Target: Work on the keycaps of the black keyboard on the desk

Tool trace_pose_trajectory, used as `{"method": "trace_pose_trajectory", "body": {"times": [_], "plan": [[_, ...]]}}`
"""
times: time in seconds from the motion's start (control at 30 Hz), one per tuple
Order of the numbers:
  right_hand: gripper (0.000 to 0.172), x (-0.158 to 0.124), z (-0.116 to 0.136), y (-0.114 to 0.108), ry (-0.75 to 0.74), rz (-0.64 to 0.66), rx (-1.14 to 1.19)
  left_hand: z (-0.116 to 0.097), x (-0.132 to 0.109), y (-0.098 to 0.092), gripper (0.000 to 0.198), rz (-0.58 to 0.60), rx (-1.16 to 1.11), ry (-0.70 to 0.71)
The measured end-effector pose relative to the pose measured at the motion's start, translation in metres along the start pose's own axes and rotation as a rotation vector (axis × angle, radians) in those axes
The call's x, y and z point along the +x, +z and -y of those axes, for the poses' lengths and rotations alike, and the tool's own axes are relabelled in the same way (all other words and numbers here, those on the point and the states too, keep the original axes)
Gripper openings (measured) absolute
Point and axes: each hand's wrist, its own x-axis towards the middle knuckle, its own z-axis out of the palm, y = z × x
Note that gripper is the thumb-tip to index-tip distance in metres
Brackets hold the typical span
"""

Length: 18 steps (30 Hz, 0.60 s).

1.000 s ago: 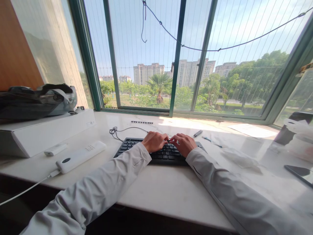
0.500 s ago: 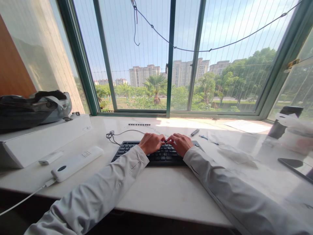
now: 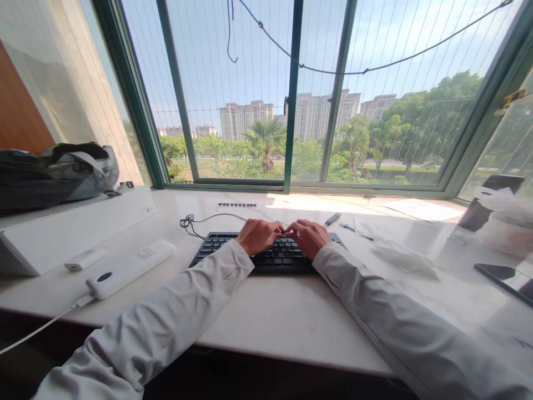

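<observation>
A black keyboard (image 3: 220, 247) lies on the pale stone ledge (image 3: 275, 316) in front of the window. My left hand (image 3: 258, 235) rests on the middle keys, fingers bent down onto them and holding nothing. My right hand (image 3: 310, 236) sits right beside it on the keys, fingers likewise curved onto the key tops, with nothing in it. The two hands nearly touch at the fingertips. Both arms are in white sleeves. The keyboard's black cable (image 3: 192, 221) coils at its far left corner.
A white power bank (image 3: 129, 268) with a cable and a small white stick (image 3: 85, 259) lie at the left. Behind them a long white box (image 3: 79, 222) carries a dark bag (image 3: 54, 175). A pen (image 3: 332, 219), papers (image 3: 420, 210) and a phone (image 3: 506, 276) lie at the right.
The view has shifted slightly; my hands stay on the keyboard with only small finger movements.
</observation>
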Motion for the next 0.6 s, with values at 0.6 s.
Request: {"method": "trace_pose_trajectory", "body": {"times": [0.6], "plan": [[0.026, -0.0006, 0.0022, -0.0016, 0.062, -0.059, 0.009, 0.0042, 0.0005, 0.0047, 0.025, -0.15, -0.127, 0.02]]}}
